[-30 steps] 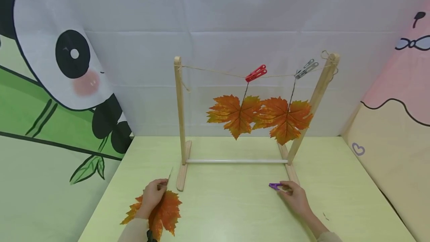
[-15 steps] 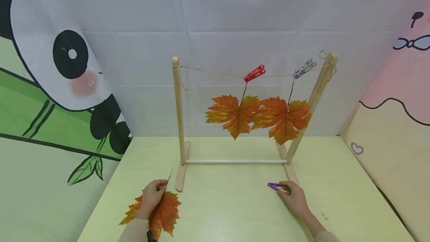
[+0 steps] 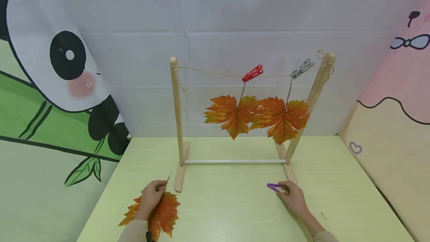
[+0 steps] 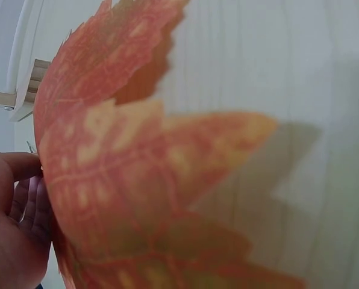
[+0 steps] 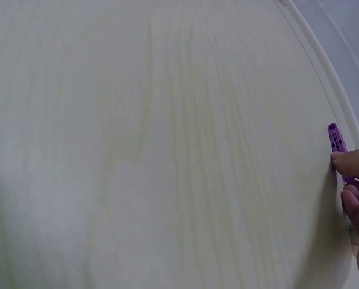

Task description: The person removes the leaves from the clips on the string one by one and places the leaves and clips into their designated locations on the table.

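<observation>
My left hand (image 3: 152, 198) pinches the thin stem of an orange maple leaf (image 3: 165, 214), whose blade spreads beneath the hand at the table's front left. In the left wrist view the leaf (image 4: 119, 174) fills much of the picture, curving away from the fingers. On the right, my right hand (image 3: 293, 196) holds a purple clothespin (image 3: 273, 186) between thumb and fingers, low over the table. The same clothespin (image 5: 336, 138) shows at the right edge of the right wrist view, its far end pointing away from the hand.
Behind the hands stands a wooden frame (image 3: 177, 111) with a string (image 3: 208, 71) across its top. A red clothespin (image 3: 252, 73) and a grey clothespin (image 3: 302, 68) each hang a maple leaf (image 3: 231, 114) there. A white rod (image 3: 235, 161) joins the feet. A small scrap (image 3: 323, 215) lies at right.
The whole head view has shifted slightly, so the frame appears a little further left. Both hands keep their grips on the leaf stem and the purple clothespin.
</observation>
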{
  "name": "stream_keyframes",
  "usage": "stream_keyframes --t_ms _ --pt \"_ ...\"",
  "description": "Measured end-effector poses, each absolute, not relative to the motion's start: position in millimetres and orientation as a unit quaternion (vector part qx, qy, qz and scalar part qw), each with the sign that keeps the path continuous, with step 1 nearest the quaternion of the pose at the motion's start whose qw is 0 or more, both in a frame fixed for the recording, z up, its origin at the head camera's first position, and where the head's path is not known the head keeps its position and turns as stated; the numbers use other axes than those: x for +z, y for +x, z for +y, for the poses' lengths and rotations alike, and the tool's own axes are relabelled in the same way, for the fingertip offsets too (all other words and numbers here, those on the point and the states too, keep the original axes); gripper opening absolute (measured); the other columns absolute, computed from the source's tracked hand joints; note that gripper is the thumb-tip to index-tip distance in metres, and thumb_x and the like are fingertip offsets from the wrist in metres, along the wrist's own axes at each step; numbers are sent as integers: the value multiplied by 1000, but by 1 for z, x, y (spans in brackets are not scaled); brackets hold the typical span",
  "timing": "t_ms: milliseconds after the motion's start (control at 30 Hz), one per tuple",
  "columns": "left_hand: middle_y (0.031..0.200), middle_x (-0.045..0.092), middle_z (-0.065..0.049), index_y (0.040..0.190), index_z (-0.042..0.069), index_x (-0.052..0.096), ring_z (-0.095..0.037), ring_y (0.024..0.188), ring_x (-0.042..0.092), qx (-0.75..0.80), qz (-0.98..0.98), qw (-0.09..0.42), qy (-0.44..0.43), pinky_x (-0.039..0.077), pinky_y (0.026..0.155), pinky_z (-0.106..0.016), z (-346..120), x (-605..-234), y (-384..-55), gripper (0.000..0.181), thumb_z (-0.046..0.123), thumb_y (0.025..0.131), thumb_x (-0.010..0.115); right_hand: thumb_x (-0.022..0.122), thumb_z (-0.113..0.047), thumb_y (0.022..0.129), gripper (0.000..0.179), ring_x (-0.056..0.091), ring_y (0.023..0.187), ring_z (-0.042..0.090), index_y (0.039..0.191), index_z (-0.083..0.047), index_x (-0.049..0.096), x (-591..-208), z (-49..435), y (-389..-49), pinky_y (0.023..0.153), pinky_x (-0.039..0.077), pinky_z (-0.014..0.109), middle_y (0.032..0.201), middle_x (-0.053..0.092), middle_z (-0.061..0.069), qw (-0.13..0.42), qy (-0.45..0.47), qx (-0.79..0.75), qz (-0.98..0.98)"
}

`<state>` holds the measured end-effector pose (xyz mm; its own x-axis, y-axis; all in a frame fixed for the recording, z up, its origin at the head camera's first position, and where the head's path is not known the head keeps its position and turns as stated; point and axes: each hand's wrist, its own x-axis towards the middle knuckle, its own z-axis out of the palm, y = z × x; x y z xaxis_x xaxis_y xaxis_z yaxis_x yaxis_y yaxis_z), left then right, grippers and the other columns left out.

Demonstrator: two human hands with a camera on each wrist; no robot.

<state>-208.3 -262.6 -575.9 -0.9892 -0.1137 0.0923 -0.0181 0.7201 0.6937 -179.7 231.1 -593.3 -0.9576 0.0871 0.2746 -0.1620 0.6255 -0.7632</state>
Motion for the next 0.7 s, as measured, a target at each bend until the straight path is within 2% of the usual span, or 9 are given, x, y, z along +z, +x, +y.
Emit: stream_keyframes --t_ms 200,400,700 --pt "89 66 -14 99 -1 67 -25 78 62 -367 -928 64 32 51 69 -39 -265 -577 -210 21 0 79 61 75 10 63 31 58 68 12 92 6 65 -593 230 -179 58 50 20 80 63 7 156 27 429 -889" --pt "86 66 -11 98 -3 66 -24 76 61 -342 -937 69 27 51 68 -40 -265 -570 -211 23 3 77 62 75 8 64 32 56 68 9 94 5 65 -592 229 -179 58 49 19 79 61 6 142 15 428 -892" --pt "91 65 -12 103 -3 64 -24 78 60 -337 -939 62 24 50 67 -38 -264 -550 -220 25 4 79 62 74 8 63 32 53 65 8 94 6 65 -591 229 -180 57 48 20 77 60 5 148 23 419 -896"
